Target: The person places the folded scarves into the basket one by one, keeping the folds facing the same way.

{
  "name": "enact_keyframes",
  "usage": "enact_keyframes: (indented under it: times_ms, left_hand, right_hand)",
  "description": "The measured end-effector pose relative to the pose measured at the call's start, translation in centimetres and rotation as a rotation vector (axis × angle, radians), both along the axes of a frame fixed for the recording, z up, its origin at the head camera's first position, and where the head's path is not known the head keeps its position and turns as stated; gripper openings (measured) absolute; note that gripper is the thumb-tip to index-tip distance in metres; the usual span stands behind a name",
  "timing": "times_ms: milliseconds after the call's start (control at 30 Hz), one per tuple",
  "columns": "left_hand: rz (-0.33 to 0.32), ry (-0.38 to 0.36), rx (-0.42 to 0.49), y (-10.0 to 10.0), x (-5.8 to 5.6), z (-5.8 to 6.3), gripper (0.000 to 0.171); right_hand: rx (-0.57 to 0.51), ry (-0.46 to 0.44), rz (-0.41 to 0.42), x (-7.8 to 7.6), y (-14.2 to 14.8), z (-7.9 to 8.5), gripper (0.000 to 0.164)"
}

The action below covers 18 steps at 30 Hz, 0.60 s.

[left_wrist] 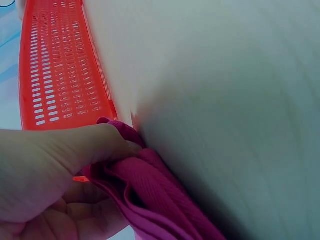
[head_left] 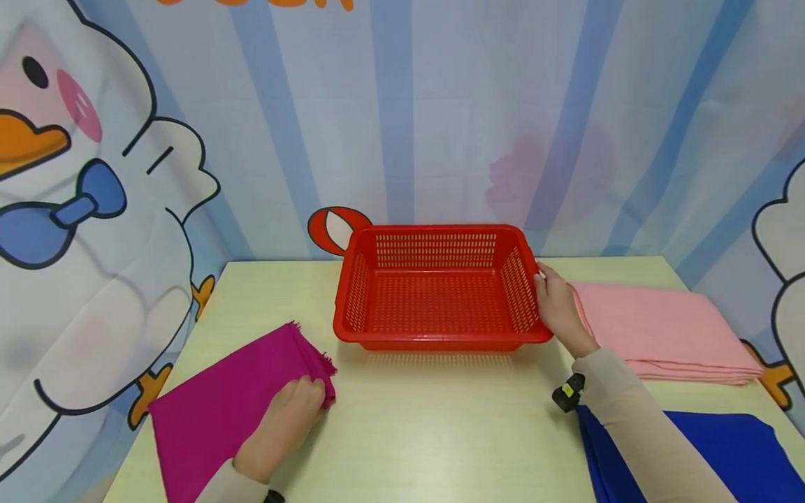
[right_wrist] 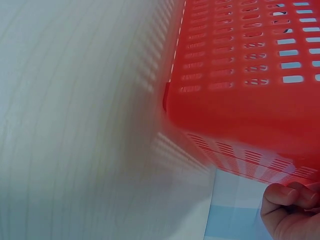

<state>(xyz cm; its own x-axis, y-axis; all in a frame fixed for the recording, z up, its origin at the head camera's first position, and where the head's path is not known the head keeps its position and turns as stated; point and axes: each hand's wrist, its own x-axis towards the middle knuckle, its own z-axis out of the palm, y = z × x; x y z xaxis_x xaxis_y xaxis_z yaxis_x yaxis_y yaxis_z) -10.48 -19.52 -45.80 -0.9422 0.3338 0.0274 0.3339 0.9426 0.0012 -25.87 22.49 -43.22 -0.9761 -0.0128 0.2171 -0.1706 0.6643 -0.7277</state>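
Observation:
At the back of the table stands a red perforated plastic basket with nothing inside. My right hand grips its right rim, and in the right wrist view curled fingers show at the basket's edge. A folded magenta cloth lies on the left part of the table. My left hand pinches its right edge, close to the frayed corner. In the left wrist view the thumb presses over the bunched layers of the magenta cloth, and the other fingers are beneath.
A folded pink cloth lies to the right of the basket. Nearer, a folded blue cloth is partly hidden by my right sleeve. Behind the pale table hangs a printed curtain with cartoon ducks.

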Motion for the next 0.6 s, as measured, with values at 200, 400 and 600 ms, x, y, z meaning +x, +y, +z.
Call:
enact_keyframes:
  times_ms: [200,400,600]
  left_hand:
    - [0.000,-0.010,-0.004,0.12,0.12,-0.07,0.025]
    - [-0.006,-0.003,0.001,0.20,0.34,-0.05,0.025]
    - [-0.012,-0.004,0.020,0.20,0.62,-0.16,0.024]
  right_hand:
    - [0.003,0.012,-0.002,-0.14,-0.04,0.07,0.044]
    - [0.004,0.002,-0.002,-0.07,0.03,0.04,0.045]
    - [-0.004,-0.007,0.003,0.00,-0.03,0.08,0.046]
